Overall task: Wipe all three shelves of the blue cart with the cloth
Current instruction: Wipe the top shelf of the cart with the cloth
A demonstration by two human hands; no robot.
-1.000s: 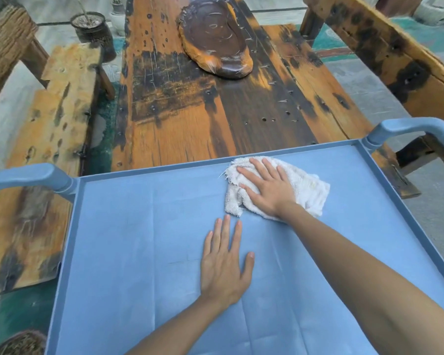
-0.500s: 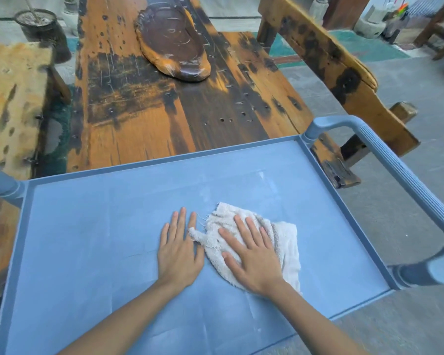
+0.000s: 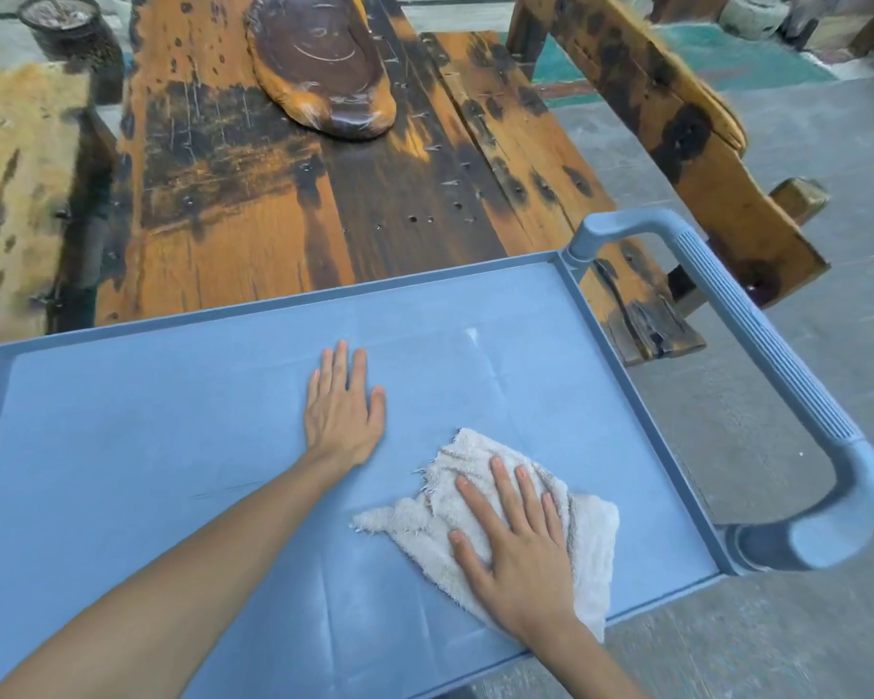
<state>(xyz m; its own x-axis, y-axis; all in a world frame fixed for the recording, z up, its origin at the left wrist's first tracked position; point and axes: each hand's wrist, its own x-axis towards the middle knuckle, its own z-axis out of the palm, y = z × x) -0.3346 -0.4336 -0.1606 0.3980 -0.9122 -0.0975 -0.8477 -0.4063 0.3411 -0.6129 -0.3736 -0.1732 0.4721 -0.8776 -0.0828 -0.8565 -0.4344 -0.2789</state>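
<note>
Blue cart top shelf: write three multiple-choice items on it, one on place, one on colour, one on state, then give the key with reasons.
1. Where does the cloth lie on the top shelf?
A. far left corner
B. near right part
C. hanging off the handle

2. What colour is the cloth?
A. off-white
B. red
C. black

3. How does the right hand meet the cloth?
A. lifts it in a fist
B. hovers clear of it
C. presses flat on it

Key: 1 B, the cloth sits close to the near rim, toward the handle side. 2 A, its frayed terry is pale against the blue. 3 C, the fingers lie straight and spread on top; the left hand rests flat on bare shelf beside it.
</note>
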